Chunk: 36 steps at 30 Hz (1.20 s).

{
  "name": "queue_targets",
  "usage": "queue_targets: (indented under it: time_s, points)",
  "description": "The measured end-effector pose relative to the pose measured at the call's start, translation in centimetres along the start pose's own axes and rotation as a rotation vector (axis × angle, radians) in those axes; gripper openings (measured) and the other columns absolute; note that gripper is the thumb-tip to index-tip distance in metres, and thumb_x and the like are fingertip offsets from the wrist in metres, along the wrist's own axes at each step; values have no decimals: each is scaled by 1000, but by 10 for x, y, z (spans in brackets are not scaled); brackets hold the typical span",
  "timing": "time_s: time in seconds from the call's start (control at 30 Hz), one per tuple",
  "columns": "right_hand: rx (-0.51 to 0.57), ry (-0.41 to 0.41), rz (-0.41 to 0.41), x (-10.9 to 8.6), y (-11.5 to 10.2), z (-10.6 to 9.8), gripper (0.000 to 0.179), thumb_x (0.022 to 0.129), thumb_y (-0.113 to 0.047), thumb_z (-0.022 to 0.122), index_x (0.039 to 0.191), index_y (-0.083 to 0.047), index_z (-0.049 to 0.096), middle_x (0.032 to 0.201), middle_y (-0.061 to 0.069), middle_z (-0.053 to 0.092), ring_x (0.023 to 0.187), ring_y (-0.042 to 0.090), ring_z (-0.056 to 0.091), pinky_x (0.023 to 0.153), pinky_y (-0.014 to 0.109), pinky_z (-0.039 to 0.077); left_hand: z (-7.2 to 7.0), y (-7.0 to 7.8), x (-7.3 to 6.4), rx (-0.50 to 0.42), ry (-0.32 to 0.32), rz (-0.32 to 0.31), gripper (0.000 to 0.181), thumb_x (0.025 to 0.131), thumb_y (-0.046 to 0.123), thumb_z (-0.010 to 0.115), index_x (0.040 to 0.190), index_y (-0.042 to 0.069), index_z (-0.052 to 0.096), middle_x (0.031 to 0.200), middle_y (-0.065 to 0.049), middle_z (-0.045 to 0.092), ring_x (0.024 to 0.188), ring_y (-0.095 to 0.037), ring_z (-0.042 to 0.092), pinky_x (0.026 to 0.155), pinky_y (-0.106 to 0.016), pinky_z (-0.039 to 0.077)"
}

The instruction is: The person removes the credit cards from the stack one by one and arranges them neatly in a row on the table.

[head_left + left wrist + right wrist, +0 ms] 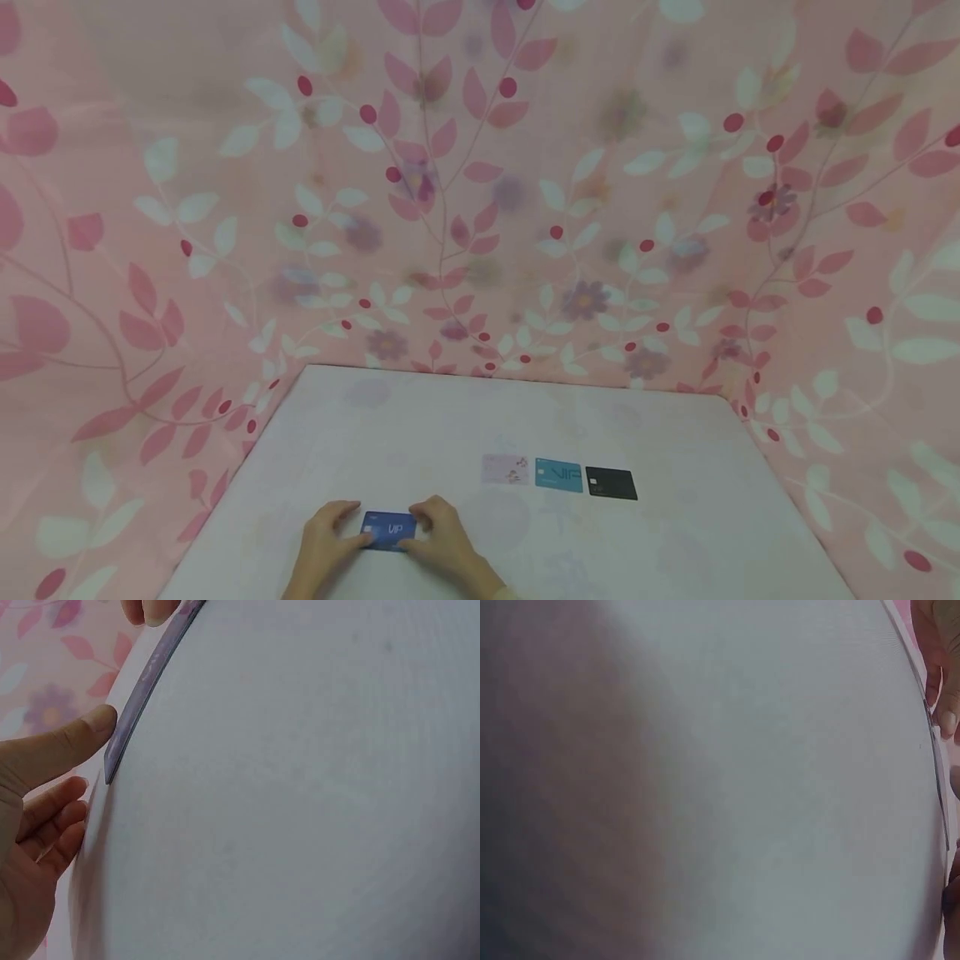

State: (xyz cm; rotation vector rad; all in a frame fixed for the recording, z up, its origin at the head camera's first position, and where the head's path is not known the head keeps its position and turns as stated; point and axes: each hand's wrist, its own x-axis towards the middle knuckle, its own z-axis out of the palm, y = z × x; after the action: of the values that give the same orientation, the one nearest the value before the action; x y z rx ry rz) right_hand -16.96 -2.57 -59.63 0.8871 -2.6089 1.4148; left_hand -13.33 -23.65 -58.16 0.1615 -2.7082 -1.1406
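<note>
A blue VIP card (392,530) lies at the table's front left, between both hands in the head view. My left hand (327,535) touches the card's left end with its thumb; its index finger stands apart from the card. In the left wrist view that thumb (99,720) rests on the card (150,682), seen nearly edge-on, with the other fingers beside it. My right hand (446,537) holds the card's right end, index finger at the far corner and thumb at the near one. The right wrist view catches the card only as a thin edge (939,776).
Right of the hands and farther back, a pale flowered card (506,469), a teal VIP card (553,475) and a black card (611,482) lie in a row. They rest on a white table (675,550). Pink leaf-patterned cloth (480,208) hangs around it.
</note>
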Motion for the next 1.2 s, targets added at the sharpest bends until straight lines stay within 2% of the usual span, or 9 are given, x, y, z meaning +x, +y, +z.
queue_targets:
  time_s: [0.17,0.3,0.4,0.57,0.73,0.9,1.03,1.2]
  points:
    - [-80,-116,133,5,-9,-4,57,67,-32,83,112,-2,65,89,-9,47,78,-2,41,72,18,44,1,-5,5,17,-37,21,60,55,21,89,106,-2,66,104,-15,62,100,-35,57,91,-50,44]
    - [-134,-149,154,6,-14,-7,57,68,-34,82,112,-3,64,91,-9,45,80,0,43,78,22,45,0,-5,11,40,-122,-1,68,51,25,90,109,-2,65,105,-15,56,100,-35,54,91,-54,42]
    - [-154,-165,171,7,-13,-8,56,68,-35,82,112,-4,64,92,-9,45,81,0,43,79,22,46,-1,-4,14,22,-178,-35,68,50,23,90,110,0,66,106,-14,53,101,-33,51,91,-54,41]
    - [-143,-182,182,8,-10,-8,55,65,-32,84,109,-5,64,91,-9,44,80,1,43,78,22,46,-4,-2,15,-5,-226,-33,63,48,17,90,106,5,69,104,-11,49,100,-30,48,91,-56,41]
    - [-136,-197,174,9,-9,-8,55,63,-30,85,106,-6,61,91,-8,44,80,2,43,79,22,45,-5,-2,16,11,-250,-26,57,49,14,89,102,9,71,101,-9,48,99,-29,47,92,-58,39]
    - [-99,-176,163,8,-11,-8,55,62,-26,87,103,-6,57,93,-7,41,81,3,42,80,23,45,-4,-2,17,33,-253,-18,59,49,16,90,104,9,70,102,-9,48,98,-29,47,92,-57,39]
    - [-53,-174,181,7,-11,-7,54,63,-23,86,103,-7,54,91,-7,41,77,1,40,73,20,44,-2,-5,15,42,-237,-4,59,49,16,90,104,10,70,103,-10,49,99,-29,48,93,-56,40]
    - [28,-150,193,7,-11,-5,54,62,-15,86,105,-6,54,83,-8,48,71,-1,41,66,18,42,-1,-7,13,36,-223,16,57,51,15,89,104,11,70,102,-9,49,98,-27,48,92,-55,41]
